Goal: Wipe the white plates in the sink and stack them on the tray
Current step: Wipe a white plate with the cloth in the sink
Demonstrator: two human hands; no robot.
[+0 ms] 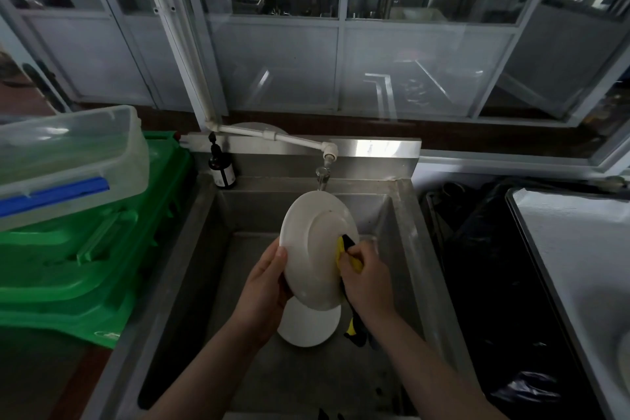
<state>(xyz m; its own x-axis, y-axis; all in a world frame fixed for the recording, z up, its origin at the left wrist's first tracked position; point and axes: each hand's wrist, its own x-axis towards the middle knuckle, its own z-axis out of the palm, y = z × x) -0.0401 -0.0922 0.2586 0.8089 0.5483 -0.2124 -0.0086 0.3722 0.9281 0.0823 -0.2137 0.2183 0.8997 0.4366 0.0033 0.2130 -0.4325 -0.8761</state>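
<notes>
A: Head view. Plate [315, 249] held on edge above the sink [405, 222], underside toward the camera, just below the tap [323, 177]. Left hand [264, 286] clamps its left rim, thumb on the facing side, fingers hidden behind.

B: Right hand?

A: Right hand [366, 280] is curled round a yellow cloth [347, 257] with a dark patch, pressing it against the plate's right rim. A second plate [308, 324] lies flat on the sink floor directly beneath, partly covered by the held one.

B: Tray?

A: Metal tray [572, 259] at the right, beyond a dark gap with black bags [484, 266]. No plates can be made out on the part in view. On the left, a green crate [85, 249] with a clear plastic box [68, 153] on top; a dark bottle [222, 171] at the sink's far left corner.

B: Judgement on the step?

A: Wiping in progress; task early, one plate at least still waiting. To do it well: keep the left grip firm at the rim, sweep the cloth round the whole rim and foot ring, then turn the plate and do the face. A wet rim could slip, and a drop would land on the plate below.
</notes>
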